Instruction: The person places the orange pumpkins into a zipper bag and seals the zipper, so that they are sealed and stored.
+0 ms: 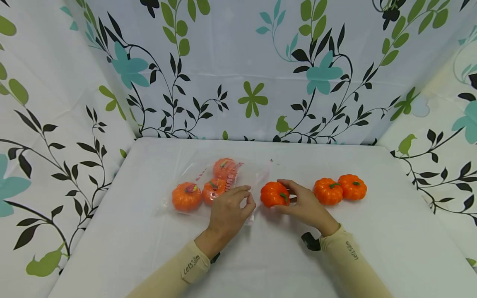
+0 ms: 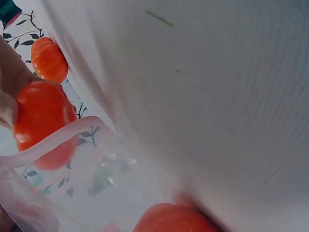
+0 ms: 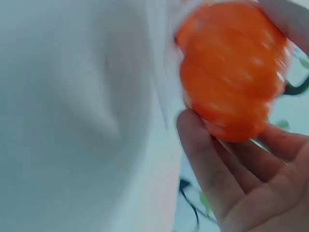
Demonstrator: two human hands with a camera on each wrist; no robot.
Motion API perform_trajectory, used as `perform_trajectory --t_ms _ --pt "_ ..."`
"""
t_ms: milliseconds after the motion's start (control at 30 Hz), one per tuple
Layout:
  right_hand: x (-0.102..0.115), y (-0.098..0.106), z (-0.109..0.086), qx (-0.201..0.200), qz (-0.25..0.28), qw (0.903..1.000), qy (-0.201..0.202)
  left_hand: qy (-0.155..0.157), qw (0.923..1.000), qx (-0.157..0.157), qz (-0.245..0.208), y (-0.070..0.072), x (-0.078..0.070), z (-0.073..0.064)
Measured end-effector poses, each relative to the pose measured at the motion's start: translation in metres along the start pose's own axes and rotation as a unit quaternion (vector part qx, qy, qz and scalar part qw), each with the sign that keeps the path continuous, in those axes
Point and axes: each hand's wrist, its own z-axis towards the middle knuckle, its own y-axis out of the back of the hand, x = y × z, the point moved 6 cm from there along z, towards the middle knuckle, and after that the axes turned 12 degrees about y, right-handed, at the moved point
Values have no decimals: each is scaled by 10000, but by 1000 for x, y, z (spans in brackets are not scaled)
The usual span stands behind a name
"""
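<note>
Head view: right hand [image 1: 303, 205] curled round a glossy orange ribbed pumpkin with a green stem [image 1: 275, 194], thumb on the near side, fingers on the far side. Held pumpkin sits just beside the mouth of a clear plastic bag with red print [image 1: 199, 174], to the bag's right. Left hand [image 1: 231, 209] is at that mouth, fingers bent in to the thumb, pinching the bag's edge. Three orange pumpkins [image 1: 186, 197] are inside the bag, one with a dark red sticker. Two loose orange pumpkins [image 1: 340, 188] stand touching each other, right of the right hand. All on a white cloth-covered surface [image 1: 391, 248]. Backdrop: white curtain with teal, green and black plant print [image 1: 253, 99]. Both arms in beige sleeves [image 1: 354, 256] with dark lettering.

Left wrist view: bag's pinkish rim arcs across the lower left; held pumpkin is partly behind it, fingers on its left side. A loose pumpkin shows past it; another orange one is cut off at the bottom edge.

Right wrist view: blurred. Held pumpkin fills the grip, thumb at upper right, fingers spread along the underside.
</note>
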Motion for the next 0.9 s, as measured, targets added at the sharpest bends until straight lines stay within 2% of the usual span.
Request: perform_trajectory --t_ms 167,400,600,733,900 --pt "5 -21 19 50 348 9994 31 -112 9999 17 92 0 -1 0" --pt "8 -38 42 13 123 9999 24 -231 9997 -81 53 1 -4 -1" --pt "10 -47 61 -357 -91 9993 -66 -404 9989 -206 142 0 -8 -3" --pt "16 -53 73 -452 -320 9984 132 -410 9988 -257 79 0 -8 -3" --pt "24 -59 86 -315 -529 9977 294 -467 9982 -368 -11 0 -7 -3"
